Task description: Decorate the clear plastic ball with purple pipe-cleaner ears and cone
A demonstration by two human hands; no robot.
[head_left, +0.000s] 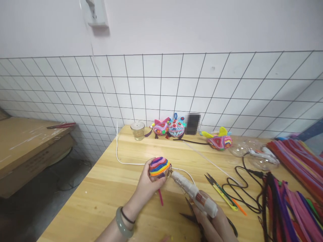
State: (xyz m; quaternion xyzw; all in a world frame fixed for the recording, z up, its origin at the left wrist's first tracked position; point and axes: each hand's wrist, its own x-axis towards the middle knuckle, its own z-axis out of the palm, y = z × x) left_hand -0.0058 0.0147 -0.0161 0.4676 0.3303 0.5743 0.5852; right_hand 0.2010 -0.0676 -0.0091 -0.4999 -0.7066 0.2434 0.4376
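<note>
My left hand point(148, 183) grips a ball point(159, 166) covered on top with bright striped pipe cleaners; its lower part looks clear. A pink pipe cleaner point(160, 197) sticks out below it. My right hand point(212, 223) is wrapped around a white hot glue gun point(186, 187), whose nozzle is at the ball's right side. Whether the tip touches the ball I cannot tell. Under the right hand lie black scissors point(189, 217), partly hidden. Thread snips point(223, 194) with a yellow handle rest to the right, beside an orange strip point(239, 207).
A glass point(138, 130), several colourful finished ornaments point(176, 128) and a blurred dark rectangle point(193, 123) stand along the tiled wall. Clear plastic balls point(263, 161), a tangled black cord point(242, 188) and bundles of pipe cleaners point(290, 208) occupy the right. A white cord point(131, 163) crosses the table.
</note>
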